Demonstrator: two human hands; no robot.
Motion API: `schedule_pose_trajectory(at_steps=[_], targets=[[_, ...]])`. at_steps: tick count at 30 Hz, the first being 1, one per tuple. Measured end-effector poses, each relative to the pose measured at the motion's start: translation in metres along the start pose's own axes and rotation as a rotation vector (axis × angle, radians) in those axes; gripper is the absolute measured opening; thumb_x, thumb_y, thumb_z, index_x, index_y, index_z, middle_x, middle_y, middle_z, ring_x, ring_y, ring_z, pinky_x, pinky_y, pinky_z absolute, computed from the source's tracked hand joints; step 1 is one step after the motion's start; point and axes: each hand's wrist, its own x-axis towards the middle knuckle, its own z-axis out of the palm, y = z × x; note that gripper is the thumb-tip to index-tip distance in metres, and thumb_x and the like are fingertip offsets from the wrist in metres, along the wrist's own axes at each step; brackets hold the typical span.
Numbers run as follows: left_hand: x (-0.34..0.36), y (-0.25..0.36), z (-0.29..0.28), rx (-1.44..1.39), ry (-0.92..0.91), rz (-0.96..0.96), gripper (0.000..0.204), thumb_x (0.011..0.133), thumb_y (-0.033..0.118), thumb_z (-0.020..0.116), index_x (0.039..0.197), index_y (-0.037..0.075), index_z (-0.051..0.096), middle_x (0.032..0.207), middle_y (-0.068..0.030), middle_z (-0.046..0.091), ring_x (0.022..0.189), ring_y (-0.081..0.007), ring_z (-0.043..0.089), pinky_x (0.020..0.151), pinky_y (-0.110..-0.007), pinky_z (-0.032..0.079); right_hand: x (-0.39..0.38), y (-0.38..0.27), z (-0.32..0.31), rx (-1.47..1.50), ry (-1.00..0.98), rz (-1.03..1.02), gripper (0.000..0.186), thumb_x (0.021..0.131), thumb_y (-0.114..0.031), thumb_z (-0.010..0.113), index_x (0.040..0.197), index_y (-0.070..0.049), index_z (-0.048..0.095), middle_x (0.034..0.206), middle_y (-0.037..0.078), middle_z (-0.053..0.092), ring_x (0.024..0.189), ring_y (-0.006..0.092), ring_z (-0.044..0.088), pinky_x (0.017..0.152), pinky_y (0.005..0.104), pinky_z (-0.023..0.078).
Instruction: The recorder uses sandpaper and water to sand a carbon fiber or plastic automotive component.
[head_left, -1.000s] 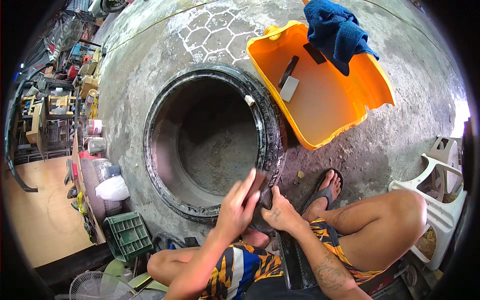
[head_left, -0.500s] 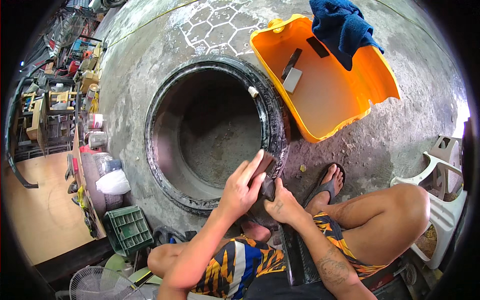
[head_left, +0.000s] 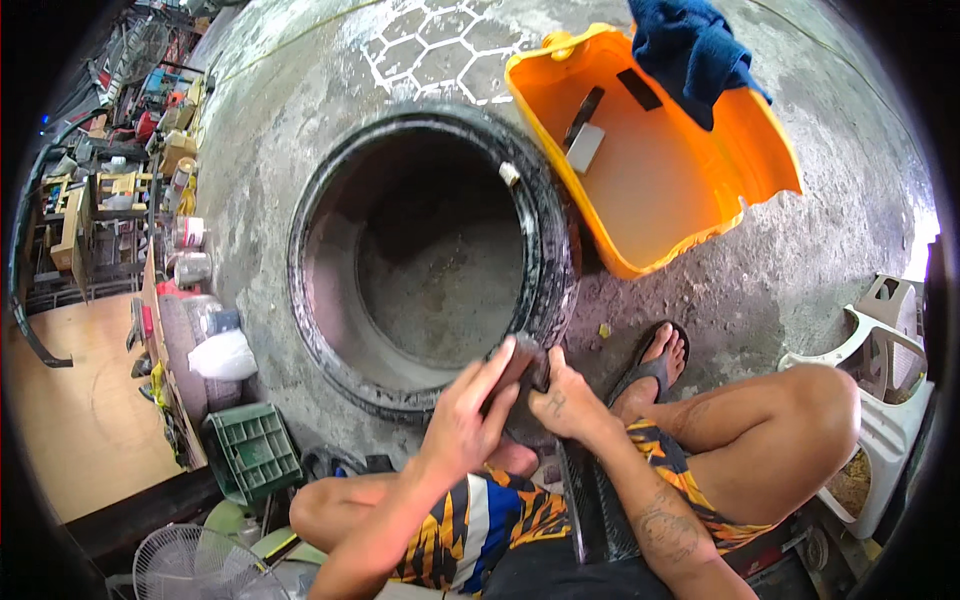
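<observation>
My left hand (head_left: pixel 475 405) is closed on a dark brownish flat block (head_left: pixel 516 368) and presses it against the upper end of a long black patterned piece (head_left: pixel 585 505), just at the tire's lower right edge. My right hand (head_left: pixel 570 405) grips that piece below the block; it runs down between my legs toward my lap, partly hidden by my forearm. The black tire (head_left: pixel 551 265) lies flat on the concrete, with a small pale object (head_left: pixel 509 174) on its upper right rim. The contact between block and piece is mostly hidden by my fingers.
An orange cut container (head_left: pixel 700 200) holds cloudy water, a pale block (head_left: pixel 585 148) and dark blocks, with a blue towel (head_left: pixel 690 55) over its edge. A green crate (head_left: pixel 250 450), plywood board (head_left: pixel 85 400) and clutter line the left. A white plastic chair (head_left: pixel 880 420) and fan (head_left: pixel 200 565) are nearby.
My left hand with the block rose between the first two frames and has since come back down toward me. My right hand shifted slightly. The view has moved a little.
</observation>
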Motion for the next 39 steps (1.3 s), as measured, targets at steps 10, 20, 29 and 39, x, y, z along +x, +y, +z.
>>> schedule_pose_trajectory(at_steps=[10, 20, 29, 39], targets=[[0.028, -0.009, 0.011, 0.042, -0.032, -0.021, 0.055, 0.095, 0.003, 0.068, 0.148, -0.001, 0.055, 0.097, -0.0225, 0.064, 0.084, -0.0369, 0.065, 0.078, -0.042, 0.052, 0.004, 0.008, -0.002, -0.005, 0.066, -0.083, 0.053, 0.085, -0.020, 0.064, 0.123, 0.008, 0.039, 0.098, 0.043, 0.064, 0.101, 0.0593, 0.064, 0.087, 0.0562, 0.054], [0.046, -0.024, 0.014, 0.061, -0.007, -0.069, 0.054, 0.094, -0.001, 0.067, 0.147, 0.001, 0.056, 0.098, -0.0211, 0.066, 0.084, -0.0366, 0.065, 0.079, -0.040, 0.053, 0.001, -0.005, 0.000, 0.013, 0.007, -0.037, 0.063, 0.084, -0.023, 0.065, 0.129, 0.012, 0.038, 0.105, 0.046, 0.063, 0.109, 0.0588, 0.062, 0.094, 0.0563, 0.052], [0.043, -0.019, 0.006, 0.100, -0.106, -0.148, 0.054, 0.095, 0.002, 0.067, 0.148, -0.002, 0.054, 0.126, -0.0243, 0.069, 0.115, -0.0349, 0.070, 0.099, -0.036, 0.053, 0.004, 0.003, 0.006, -0.031, 0.010, -0.037, 0.056, 0.085, -0.023, 0.064, 0.125, 0.009, 0.040, 0.103, 0.045, 0.064, 0.107, 0.0582, 0.064, 0.093, 0.0563, 0.052], [0.029, -0.015, 0.006, 0.129, -0.027, -0.082, 0.056, 0.097, 0.006, 0.066, 0.150, -0.002, 0.049, 0.126, -0.0246, 0.066, 0.116, -0.0414, 0.066, 0.097, -0.043, 0.054, -0.004, -0.013, -0.014, -0.005, -0.063, 0.022, 0.069, 0.087, -0.023, 0.063, 0.136, 0.015, 0.035, 0.107, 0.045, 0.064, 0.110, 0.0560, 0.065, 0.094, 0.0539, 0.053]])
